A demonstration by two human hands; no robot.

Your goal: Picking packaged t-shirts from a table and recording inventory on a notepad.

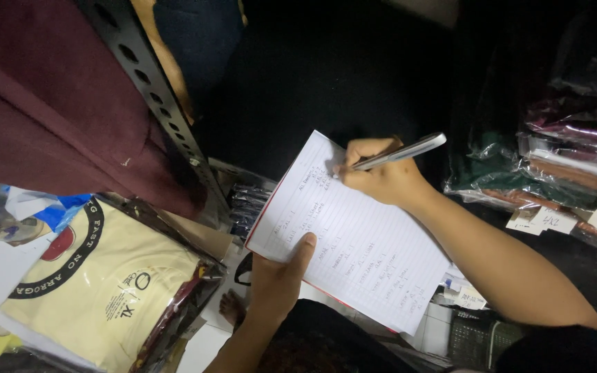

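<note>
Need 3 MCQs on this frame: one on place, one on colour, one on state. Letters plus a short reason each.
1. Where does the left hand hold the notebook?
A. at its lower edge, thumb on the page
B. at its top corner
C. not touching it

2. What colour is the bagged shirt at lower left?
A. green
B. pale yellow
C. white

3. What state is the pen in?
A. lying on the floor
B. clipped to the notebook
C. gripped in the right hand, tip on the page

Answers:
1 A, the thumb lies over the lined page while the hand grips from below.
2 B, the folded fabric inside the clear bag is pale yellow with a black ring print.
3 C, the fingers close round the silver pen, its tip at the handwritten lines.
</note>
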